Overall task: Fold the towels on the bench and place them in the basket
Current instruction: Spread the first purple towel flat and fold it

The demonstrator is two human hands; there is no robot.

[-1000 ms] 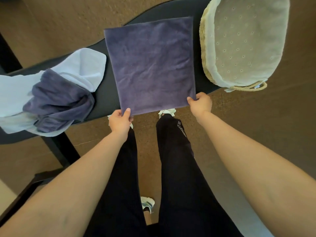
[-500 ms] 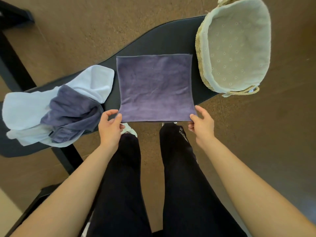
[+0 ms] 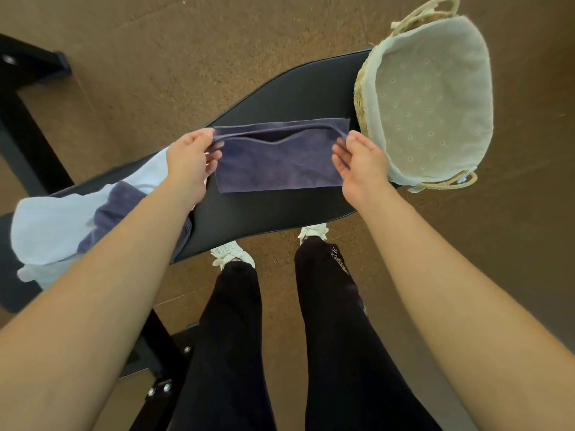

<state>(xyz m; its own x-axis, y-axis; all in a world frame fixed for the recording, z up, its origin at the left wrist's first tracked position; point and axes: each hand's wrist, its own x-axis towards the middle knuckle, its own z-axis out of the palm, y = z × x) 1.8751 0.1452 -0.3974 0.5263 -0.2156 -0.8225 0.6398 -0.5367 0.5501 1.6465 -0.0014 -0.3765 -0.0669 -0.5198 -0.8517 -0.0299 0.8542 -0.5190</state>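
- The purple towel [image 3: 280, 169] is lying doubled over on the black bench [image 3: 264, 213], with its folded edge on the near side and its open edges on the far side.
- The left hand [image 3: 189, 157] is pinching the far left corner of the towel's upper layer between thumb and curled fingers, holding it slightly above the lower layer.
- The right hand [image 3: 361, 163] is gripping the far right corner the same way; its fingertips are partly hiding behind the cloth, so the exact hold is hard to read, but the thumb appears to be lying on top.
- Between the two hands the upper layer's edge is sagging in the middle, leaving a gap over the layer beneath.
- The woven basket [image 3: 361, 91], lined with pale eyelet cloth, is sitting on the right end of the bench, just beside the towel's right corner.
- At the left end, a light blue towel [image 3: 53, 225] is lying crumpled with a second dark purple towel [image 3: 102, 225] bunched on it, partly under the left forearm.
- The person is standing at the near side, in black trousers [image 3: 233, 337].
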